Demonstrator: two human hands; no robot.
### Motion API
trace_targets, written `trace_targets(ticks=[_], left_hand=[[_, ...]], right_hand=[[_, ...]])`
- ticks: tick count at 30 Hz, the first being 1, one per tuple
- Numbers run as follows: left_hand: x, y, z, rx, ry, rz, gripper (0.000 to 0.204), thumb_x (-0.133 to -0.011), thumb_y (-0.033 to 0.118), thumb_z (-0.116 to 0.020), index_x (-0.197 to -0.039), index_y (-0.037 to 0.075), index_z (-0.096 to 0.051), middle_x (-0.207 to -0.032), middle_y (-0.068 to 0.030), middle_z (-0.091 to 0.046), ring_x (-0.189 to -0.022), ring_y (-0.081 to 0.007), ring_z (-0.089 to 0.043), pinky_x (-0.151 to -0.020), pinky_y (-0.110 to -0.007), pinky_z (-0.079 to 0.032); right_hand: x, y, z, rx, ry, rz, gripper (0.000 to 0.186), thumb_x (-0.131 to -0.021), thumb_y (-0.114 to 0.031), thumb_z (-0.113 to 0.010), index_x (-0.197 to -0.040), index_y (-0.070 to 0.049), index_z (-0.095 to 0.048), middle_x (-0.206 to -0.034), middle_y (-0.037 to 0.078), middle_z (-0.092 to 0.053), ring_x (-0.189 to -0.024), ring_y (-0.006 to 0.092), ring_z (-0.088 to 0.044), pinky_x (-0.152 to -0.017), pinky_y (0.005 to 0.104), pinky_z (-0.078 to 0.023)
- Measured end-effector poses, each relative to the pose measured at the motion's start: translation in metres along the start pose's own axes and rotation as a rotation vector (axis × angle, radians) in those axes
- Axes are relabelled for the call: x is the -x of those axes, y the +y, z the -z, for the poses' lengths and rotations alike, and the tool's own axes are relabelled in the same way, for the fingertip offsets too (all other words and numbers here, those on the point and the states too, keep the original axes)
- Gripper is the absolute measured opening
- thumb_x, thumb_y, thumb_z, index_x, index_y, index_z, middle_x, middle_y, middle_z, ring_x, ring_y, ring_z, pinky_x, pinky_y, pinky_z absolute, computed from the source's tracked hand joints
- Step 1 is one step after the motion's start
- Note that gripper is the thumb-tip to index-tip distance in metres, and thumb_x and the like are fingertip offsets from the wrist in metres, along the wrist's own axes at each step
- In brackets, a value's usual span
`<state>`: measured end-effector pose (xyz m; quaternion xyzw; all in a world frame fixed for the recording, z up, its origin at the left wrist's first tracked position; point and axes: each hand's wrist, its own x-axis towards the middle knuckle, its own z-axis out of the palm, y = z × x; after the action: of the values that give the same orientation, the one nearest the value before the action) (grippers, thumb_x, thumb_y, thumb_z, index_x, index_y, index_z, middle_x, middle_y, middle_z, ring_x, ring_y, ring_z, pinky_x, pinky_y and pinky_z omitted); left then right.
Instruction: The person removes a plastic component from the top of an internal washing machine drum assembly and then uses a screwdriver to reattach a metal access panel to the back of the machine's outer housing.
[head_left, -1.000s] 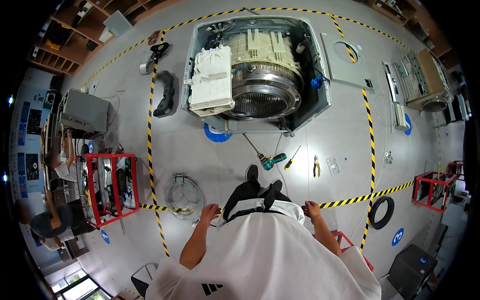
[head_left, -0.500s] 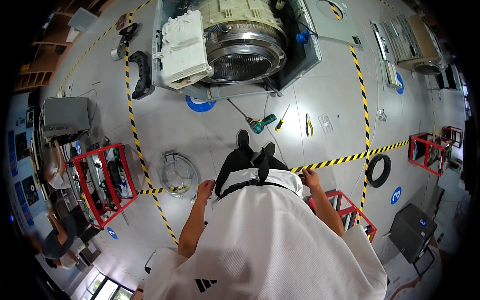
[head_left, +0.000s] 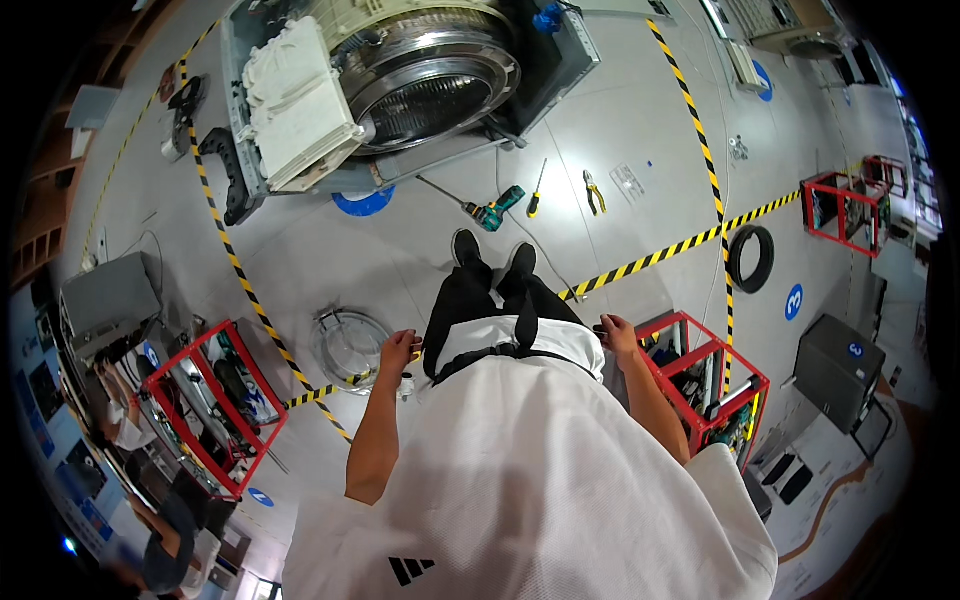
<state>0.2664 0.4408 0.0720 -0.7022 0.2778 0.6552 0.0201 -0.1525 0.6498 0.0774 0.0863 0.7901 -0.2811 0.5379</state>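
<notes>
My left hand (head_left: 400,350) hangs at my left hip, fingers curled, beside a round clear-bowled washer door (head_left: 350,345) lying on the floor. At my right hip is my right hand (head_left: 617,334), also curled, near the hem of my white shirt. Nothing shows in either hand. Ahead of my feet stands an opened washing machine (head_left: 430,95) with its metal drum showing and a cream plastic housing (head_left: 297,110) at its left. Between it and me lie a green cordless drill (head_left: 497,209) with a long bit, a yellow-and-black screwdriver (head_left: 536,195) and pliers (head_left: 594,192).
A red-framed tool cart (head_left: 700,370) stands close on my right, another red-framed cart (head_left: 215,410) on my left. A black rubber ring (head_left: 752,259) and a dark box (head_left: 838,368) are farther right. A cable crosses the floor near my feet. People work at far left.
The view has shifted: the washing machine and floor tools sit farther up and left, and more of the right-hand cart shows. My hands stay at my hips.
</notes>
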Motion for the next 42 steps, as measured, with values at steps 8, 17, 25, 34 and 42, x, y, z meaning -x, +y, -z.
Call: trace_targets(ticks=[8,17,25,34,42], left_hand=[[-0.03,0.011,0.021,-0.043,-0.089,0.011,0.027,-0.09,0.028,-0.053,-0.106,0.006,-0.058,-0.091,-0.0054,-0.064,-0.078,-0.0143,-0.062,-0.07,-0.028,-0.049],[-0.031,0.112,0.05,0.146,-0.024,-0.27,0.05,-0.086,0.041,-0.057,-0.119,0.005,-0.046,-0.107,-0.0107,-0.059,-0.098,-0.0196,-0.057,-0.081,-0.033,-0.046],[-0.034,0.282,0.062,0.975,-0.155,-0.491,0.096,-0.074,0.06,-0.062,-0.138,0.006,-0.015,-0.13,-0.02,-0.033,-0.127,-0.0307,-0.031,-0.103,-0.048,-0.027],[-0.044,0.315,0.047,1.051,-0.083,-0.45,0.099,-0.066,0.058,-0.07,-0.135,0.004,-0.023,-0.13,-0.0201,-0.026,-0.123,-0.0313,-0.031,-0.101,-0.045,-0.032],[-0.02,0.337,0.041,1.21,-0.224,-0.229,0.087,-0.063,0.056,-0.072,-0.122,0.0,-0.041,-0.117,-0.0176,-0.034,-0.103,-0.0268,-0.039,-0.093,-0.039,-0.039]], right_hand=[[0.023,0.036,-0.011,-0.167,0.034,-0.03,0.036,-0.088,-0.03,-0.056,-0.114,-0.005,-0.053,-0.093,0.008,-0.065,-0.077,0.0155,-0.063,-0.063,0.0272,-0.049],[0.016,0.053,-0.022,-0.045,0.051,-0.034,0.041,-0.087,-0.031,-0.056,-0.116,-0.001,-0.052,-0.095,0.015,-0.064,-0.076,0.0208,-0.064,-0.06,0.0289,-0.051],[0.024,0.003,-0.033,-0.156,0.043,0.045,0.039,-0.09,-0.03,-0.052,-0.116,-0.001,-0.05,-0.093,0.011,-0.064,-0.076,0.0184,-0.065,-0.061,0.0269,-0.048],[0.037,0.0,-0.031,-0.112,0.074,0.037,0.041,-0.09,-0.03,-0.052,-0.118,0.0,-0.049,-0.094,0.013,-0.064,-0.076,0.0198,-0.066,-0.058,0.0255,-0.048],[0.039,0.009,-0.037,-0.048,0.098,-0.015,0.031,-0.09,-0.028,-0.052,-0.109,-0.003,-0.055,-0.078,0.005,-0.061,-0.056,0.0097,-0.053,-0.046,0.0218,-0.04]])
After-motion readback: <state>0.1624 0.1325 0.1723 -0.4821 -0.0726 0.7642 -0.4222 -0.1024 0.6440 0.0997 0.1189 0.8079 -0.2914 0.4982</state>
